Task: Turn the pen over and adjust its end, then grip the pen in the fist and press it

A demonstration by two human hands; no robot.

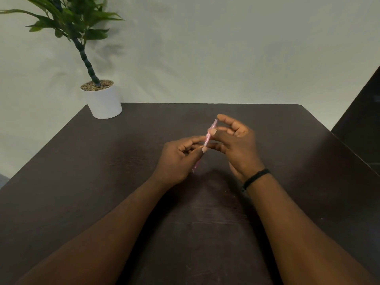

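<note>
Two hands meet above the middle of a dark counter (267,202), sharing a thin pink stick (210,134) that slants from lower left to upper right. The left hand (176,159) pinches its middle, thumb and curled fingers (196,140) clamped on it, the lower end showing pale below the palm. The right hand (236,145) touches the upper part with thumb and fingertips, the forefinger arched over the top end; how firmly it grips cannot be told through the blur. The stick looks slim, straight and smooth, perhaps plastic, and hangs clear of the wood-grained, faintly scuffed surface. The step in hand appears to be working the stick between both hands; any next move would call for a steady pinch at each end. A black band (256,177) circles the right wrist. A plant (82,38) in a white pot (104,103) stands at the far left corner.
</note>
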